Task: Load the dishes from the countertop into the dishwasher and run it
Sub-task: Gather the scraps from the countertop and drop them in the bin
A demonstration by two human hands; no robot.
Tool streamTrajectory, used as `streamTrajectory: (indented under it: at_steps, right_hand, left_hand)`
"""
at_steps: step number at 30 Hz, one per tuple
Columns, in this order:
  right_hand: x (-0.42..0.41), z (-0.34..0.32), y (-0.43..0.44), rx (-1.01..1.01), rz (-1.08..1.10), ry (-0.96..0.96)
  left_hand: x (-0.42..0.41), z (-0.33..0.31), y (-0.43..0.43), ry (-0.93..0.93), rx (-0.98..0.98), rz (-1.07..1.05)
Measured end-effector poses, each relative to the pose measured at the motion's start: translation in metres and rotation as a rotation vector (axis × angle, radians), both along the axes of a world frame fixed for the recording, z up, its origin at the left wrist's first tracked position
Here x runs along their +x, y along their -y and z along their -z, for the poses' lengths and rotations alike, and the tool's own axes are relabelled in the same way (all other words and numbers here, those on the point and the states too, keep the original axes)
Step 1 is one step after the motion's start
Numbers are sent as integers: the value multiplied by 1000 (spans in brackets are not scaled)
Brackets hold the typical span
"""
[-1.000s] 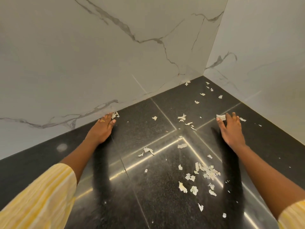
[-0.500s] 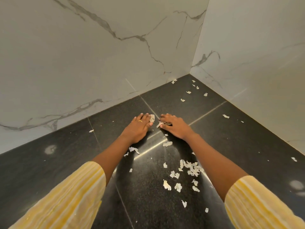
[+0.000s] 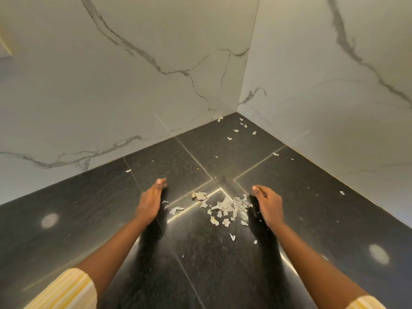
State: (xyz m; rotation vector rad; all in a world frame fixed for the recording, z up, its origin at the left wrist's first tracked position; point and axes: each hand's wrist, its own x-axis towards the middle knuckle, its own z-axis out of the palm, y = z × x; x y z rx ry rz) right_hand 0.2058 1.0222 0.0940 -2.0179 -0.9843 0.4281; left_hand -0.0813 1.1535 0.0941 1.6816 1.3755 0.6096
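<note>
Both our hands stand on edge on the black speckled stone table [image 3: 89, 219], fingers loosely straight and holding nothing. Our left hand [image 3: 151, 201] is near the left side of a heap of torn pale paper scraps [image 3: 227, 207]; our right hand [image 3: 268, 206] is just beside its right (stray scraps lie toward the corner of the white veined marble walls [image 3: 111, 85]).
</note>
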Motion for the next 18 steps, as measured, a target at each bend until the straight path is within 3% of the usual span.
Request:
streamTrajectory:
  at_steps: [3,5,7,9,12,15,18]
  right_hand:
    - [-31,12,7,-168,-23,176]
    - [-53,21,-3,-235,-125,220]
    - [-74,26,-18,-262,-224,236]
    - [-92,26,-34,-278,-352,278]
    - [-108,25,-50,-285,-472,352]
    - [-114,27,-57,-251,-539,401]
    - [-119,32,-54,-188,-650,523]
  left_hand:
    - [11,12,18,-224,-25,137]
    - [29,14,31,-247,-13,212]
    - [49,12,42,-110,-85,237]
    - [67,5,50,140,-201,195]
    - [74,-5,51,470,-265,-44]
    - [59,-2,40,598,-194,-277]
    - [44,6,31,628,-151,-353]
